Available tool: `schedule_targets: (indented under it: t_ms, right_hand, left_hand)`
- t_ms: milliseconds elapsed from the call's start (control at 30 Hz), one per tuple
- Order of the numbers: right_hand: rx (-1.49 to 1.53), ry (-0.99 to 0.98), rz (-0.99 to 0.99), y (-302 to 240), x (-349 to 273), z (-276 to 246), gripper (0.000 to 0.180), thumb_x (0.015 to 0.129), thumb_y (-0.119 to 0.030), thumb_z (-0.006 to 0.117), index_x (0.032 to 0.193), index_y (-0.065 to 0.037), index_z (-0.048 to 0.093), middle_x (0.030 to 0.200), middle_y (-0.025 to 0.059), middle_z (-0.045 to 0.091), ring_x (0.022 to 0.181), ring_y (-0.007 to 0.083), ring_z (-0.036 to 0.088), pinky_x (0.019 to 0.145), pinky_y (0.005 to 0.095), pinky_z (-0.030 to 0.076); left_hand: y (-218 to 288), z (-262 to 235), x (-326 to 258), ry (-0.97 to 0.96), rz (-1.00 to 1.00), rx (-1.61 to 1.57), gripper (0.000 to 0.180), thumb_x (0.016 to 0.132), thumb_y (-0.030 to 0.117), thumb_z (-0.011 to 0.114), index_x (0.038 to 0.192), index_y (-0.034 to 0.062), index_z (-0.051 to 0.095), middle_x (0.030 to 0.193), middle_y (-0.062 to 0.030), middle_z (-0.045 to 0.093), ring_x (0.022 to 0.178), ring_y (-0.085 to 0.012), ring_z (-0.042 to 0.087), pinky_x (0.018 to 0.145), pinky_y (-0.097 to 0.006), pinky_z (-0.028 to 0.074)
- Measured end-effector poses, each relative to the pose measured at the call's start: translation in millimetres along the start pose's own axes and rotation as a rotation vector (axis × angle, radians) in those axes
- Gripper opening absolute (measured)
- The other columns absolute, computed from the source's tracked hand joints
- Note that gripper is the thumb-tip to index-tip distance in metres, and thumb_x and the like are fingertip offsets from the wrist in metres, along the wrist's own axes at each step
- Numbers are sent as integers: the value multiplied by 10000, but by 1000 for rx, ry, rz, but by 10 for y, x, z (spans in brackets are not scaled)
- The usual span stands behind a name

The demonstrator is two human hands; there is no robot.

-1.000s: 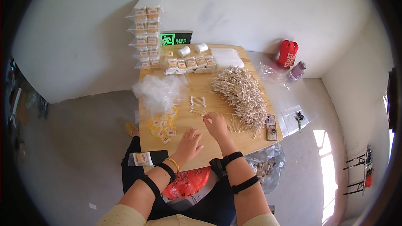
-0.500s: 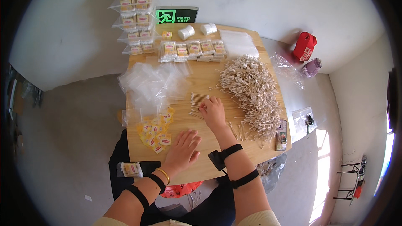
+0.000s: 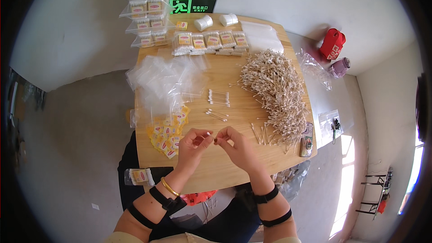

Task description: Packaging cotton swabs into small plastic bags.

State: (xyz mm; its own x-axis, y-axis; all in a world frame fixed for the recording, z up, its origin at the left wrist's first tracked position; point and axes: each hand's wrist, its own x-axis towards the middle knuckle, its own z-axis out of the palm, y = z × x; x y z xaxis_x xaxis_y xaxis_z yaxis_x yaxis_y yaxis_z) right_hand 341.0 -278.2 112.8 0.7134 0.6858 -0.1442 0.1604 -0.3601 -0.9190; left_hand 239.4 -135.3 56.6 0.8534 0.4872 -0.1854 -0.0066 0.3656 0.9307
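My left hand and my right hand meet over the front middle of the table, both closed in a pinch. The white tip of a cotton swab shows at my left fingertips. Right beside it are my right thumb and finger, pressed together; what they hold is hidden. Just beyond my hands lie a few loose cotton swabs at a slant, and farther off a neat row of cotton swabs. A big heap of cotton swabs covers the table's right side.
Clear plastic bags are piled at the left, above yellow label cards. Filled swab packs line the back, near two white rolls. A phone lies at the table's right edge. One swab pack rests at the lower left.
My right hand has left the swab row and drawn back toward me. My left hand has risen from lying flat on the table to a pinch beside it.
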Motion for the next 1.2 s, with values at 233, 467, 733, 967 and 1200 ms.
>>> schedule_targets:
  t_ms: [233,467,733,967,1200]
  right_hand:
    - [188,-42,91,0,-383,112,95,982,-67,685,1031,14,671,911,50,701,925,122,655,859,284,510]
    - [71,119,-20,-124,-543,191,100,944,-64,730,989,8,677,894,66,703,880,142,653,839,296,506]
    - [64,192,-35,-115,-643,242,115,894,-33,757,939,6,659,884,77,688,850,177,654,815,308,505]
    - [-80,151,0,-8,-944,377,101,856,-27,765,912,-4,684,857,108,670,824,238,654,745,338,511]
    - [-307,-161,60,188,-1348,549,111,880,-167,732,875,-57,723,852,128,677,849,325,674,748,424,545]
  left_hand:
    - [206,-72,-171,-196,6,42,103,949,125,766,971,39,715,929,-24,719,824,-66,656,732,-228,498]
    - [307,-105,-233,-218,32,139,90,928,124,788,936,38,761,910,-15,723,800,-57,635,706,-219,480]
    - [319,-133,-311,-242,63,188,72,920,103,788,943,38,768,902,-8,707,756,-54,583,662,-231,450]
    - [396,-344,-542,-379,431,857,76,831,128,818,889,116,770,837,-8,660,798,-172,640,730,-300,472]
    - [332,-520,-820,-809,590,1203,159,811,272,818,912,153,787,889,5,678,936,-215,655,877,-371,473]
